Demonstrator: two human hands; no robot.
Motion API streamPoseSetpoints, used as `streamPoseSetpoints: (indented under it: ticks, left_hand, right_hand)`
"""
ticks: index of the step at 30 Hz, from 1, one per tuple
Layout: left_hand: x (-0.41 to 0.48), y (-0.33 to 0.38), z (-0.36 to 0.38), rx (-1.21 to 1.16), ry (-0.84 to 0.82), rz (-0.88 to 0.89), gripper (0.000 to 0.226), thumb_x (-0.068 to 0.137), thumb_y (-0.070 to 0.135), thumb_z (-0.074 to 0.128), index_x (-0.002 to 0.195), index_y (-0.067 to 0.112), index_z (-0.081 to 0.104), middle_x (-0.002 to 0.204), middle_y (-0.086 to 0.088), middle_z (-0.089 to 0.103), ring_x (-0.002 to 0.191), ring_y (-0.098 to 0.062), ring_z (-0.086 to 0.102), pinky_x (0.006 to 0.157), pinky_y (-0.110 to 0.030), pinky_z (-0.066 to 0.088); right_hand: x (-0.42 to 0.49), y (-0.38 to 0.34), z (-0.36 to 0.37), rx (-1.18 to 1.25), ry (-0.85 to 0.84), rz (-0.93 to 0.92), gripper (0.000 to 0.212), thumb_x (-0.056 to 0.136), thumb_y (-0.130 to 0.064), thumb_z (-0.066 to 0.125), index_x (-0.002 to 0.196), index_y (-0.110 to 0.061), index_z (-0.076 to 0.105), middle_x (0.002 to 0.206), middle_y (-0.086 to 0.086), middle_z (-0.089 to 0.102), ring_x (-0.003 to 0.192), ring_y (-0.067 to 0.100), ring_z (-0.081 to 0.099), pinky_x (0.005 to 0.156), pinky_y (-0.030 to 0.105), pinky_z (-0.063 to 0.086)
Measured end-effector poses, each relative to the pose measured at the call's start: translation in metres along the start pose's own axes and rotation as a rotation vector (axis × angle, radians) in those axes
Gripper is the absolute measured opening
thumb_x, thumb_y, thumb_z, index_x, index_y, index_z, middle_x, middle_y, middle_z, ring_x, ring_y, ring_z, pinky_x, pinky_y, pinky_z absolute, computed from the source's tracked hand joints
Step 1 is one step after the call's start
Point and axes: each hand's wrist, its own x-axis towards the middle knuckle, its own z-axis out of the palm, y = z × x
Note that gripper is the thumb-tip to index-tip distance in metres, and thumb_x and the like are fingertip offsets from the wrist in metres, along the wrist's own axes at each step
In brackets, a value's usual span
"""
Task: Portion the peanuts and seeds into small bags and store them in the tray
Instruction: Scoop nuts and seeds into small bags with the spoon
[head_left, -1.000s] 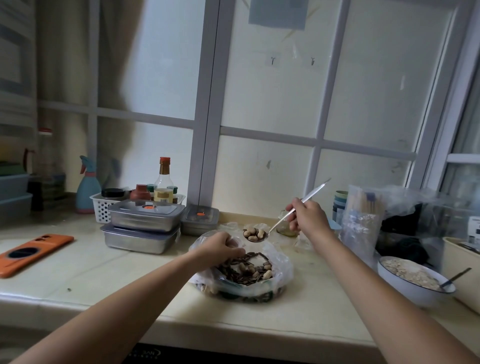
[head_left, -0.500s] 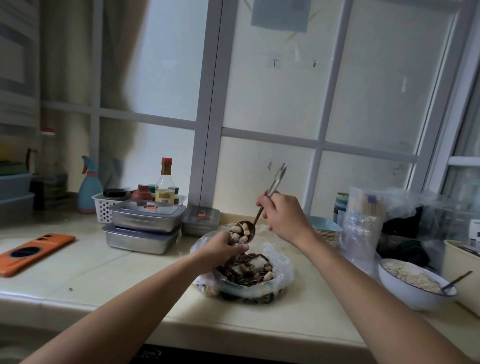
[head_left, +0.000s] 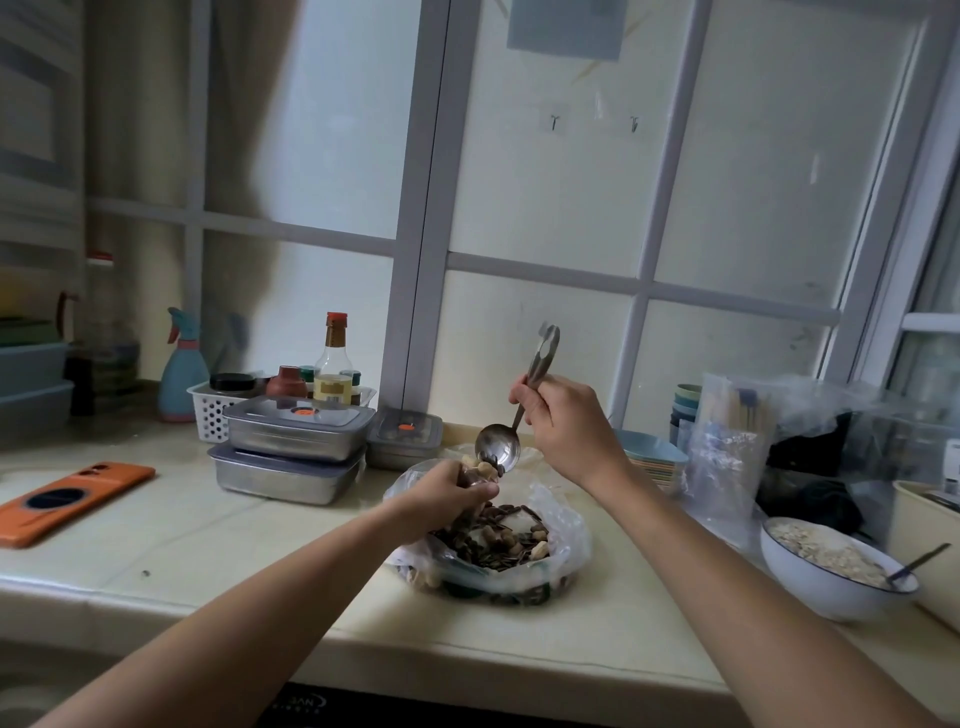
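Right hand (head_left: 566, 431) raised above the middle of the table (head_left: 208, 545), fingers curled round the handle of a metal spoon (head_left: 497, 448). Spoon bowl tipped downward, handle pointing up and away. Peanuts (head_left: 485, 468) spilling off its lower lip. Left hand (head_left: 447, 493) directly beneath, fingers curled and pinching the mouth of what looks like a small bag (head_left: 474, 480); clear film, hard to make out. Below both hands, on the table: large open plastic bag (head_left: 563, 540) holding mixed peanuts and dark striped seeds (head_left: 493, 538). Left of it and farther back, two lidded steel trays (head_left: 291, 447) stacked, lids on; a smaller lidded container (head_left: 405, 439) just to their right. Behind the trays, a white basket (head_left: 210, 413) with jars and a sauce bottle (head_left: 332, 364); blue spray bottle (head_left: 182, 366) to its left. Orange phone case (head_left: 72, 493) flat at far left. At right, near edge, a white bowl (head_left: 821, 592) of pale flakes with a utensil resting in it.
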Motion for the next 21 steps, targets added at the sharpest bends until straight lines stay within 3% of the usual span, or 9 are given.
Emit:
streamPoseSetpoints:
  ticks: [6,10,12,15,19,21]
  left_hand:
    - [-0.002,0.000,-0.004,-0.008,-0.001,-0.006,0.024,0.095,0.034,0.071,0.090,0.016,0.056,0.076,0.003,0.058,0.068,-0.009,0.053,0.065,-0.022,0.045]
    - [-0.006,0.002,-0.006,-0.027,-0.019,-0.004,0.021,0.098,0.031,0.068,0.093,0.013,0.059,0.078,0.000,0.059,0.073,-0.014,0.054,0.070,-0.027,0.047]
    - [-0.008,0.005,-0.005,-0.019,-0.001,-0.010,0.021,0.100,0.031,0.064,0.102,0.010,0.061,0.085,-0.003,0.063,0.077,-0.013,0.057,0.072,-0.026,0.049]
    - [-0.008,0.005,-0.005,0.003,0.041,-0.027,0.025,0.102,0.030,0.061,0.112,0.007,0.061,0.093,-0.003,0.066,0.081,-0.012,0.060,0.072,-0.023,0.050]
    - [-0.007,0.007,-0.006,0.123,0.063,0.008,0.026,0.102,0.029,0.061,0.111,0.006,0.061,0.098,-0.004,0.068,0.089,-0.016,0.061,0.085,-0.031,0.050]
    - [-0.009,0.011,-0.006,0.352,0.065,0.072,0.024,0.102,0.030,0.060,0.099,0.007,0.057,0.090,-0.001,0.063,0.087,-0.019,0.057,0.077,-0.030,0.043]
  right_hand:
    - [-0.001,0.001,-0.003,-0.007,0.084,0.051,0.028,0.109,-0.019,0.049,0.103,-0.004,0.071,0.083,-0.010,0.060,0.071,0.004,0.056,0.066,0.002,0.039]
    - [-0.002,0.009,-0.002,0.039,0.005,0.163,0.031,0.109,-0.024,0.047,0.100,-0.008,0.071,0.073,-0.009,0.060,0.058,0.002,0.057,0.059,0.011,0.044]
    - [-0.003,0.017,-0.001,0.056,0.062,0.234,0.032,0.109,-0.024,0.046,0.101,-0.006,0.071,0.073,-0.007,0.061,0.059,0.007,0.060,0.065,0.024,0.053]
    - [-0.008,0.031,0.001,0.073,0.167,0.400,0.035,0.110,-0.025,0.044,0.102,-0.004,0.070,0.078,-0.004,0.065,0.068,0.019,0.067,0.073,0.040,0.060]
    - [-0.021,0.051,0.006,0.143,0.120,0.729,0.038,0.110,-0.026,0.040,0.096,-0.004,0.067,0.079,0.011,0.072,0.054,0.016,0.066,0.060,0.033,0.056]
    - [-0.030,0.064,0.013,0.256,0.079,0.916,0.036,0.109,-0.022,0.041,0.097,0.001,0.065,0.075,0.011,0.069,0.049,0.016,0.062,0.051,0.028,0.049]
